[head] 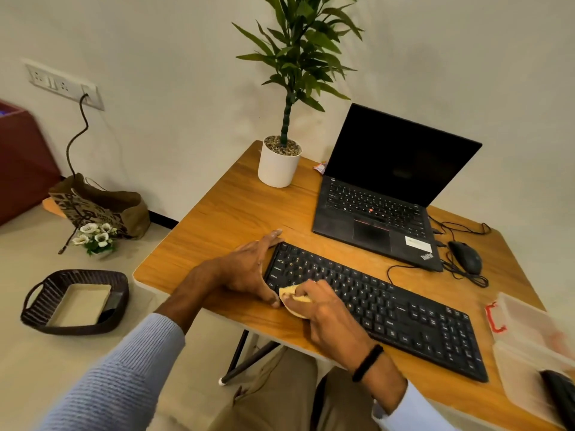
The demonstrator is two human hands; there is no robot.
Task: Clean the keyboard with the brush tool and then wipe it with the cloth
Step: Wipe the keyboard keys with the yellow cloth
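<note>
Standing by the table [217, 219], I judged the job to be in its second half: the cloth was out and the wiping looked barely begun. The left hand [249, 269] lay flat against the left end of the keyboard [404, 312], fingers straight along that end and the thumb at its near corner, bracing it rather than clasping it. Just beside that thumb, the yellow cloth [291, 295] was bunched on the leftmost keys, and the right hand [323, 312] had its fingers curled over it, gripping it and pressing it down. The keyboard ran along the table's near edge toward the right, and that whole stretch appeared to be left to wipe. At the near right corner a clear plastic box [529, 337] held something dark [560, 393]; I could not tell whether it was the brush
</note>
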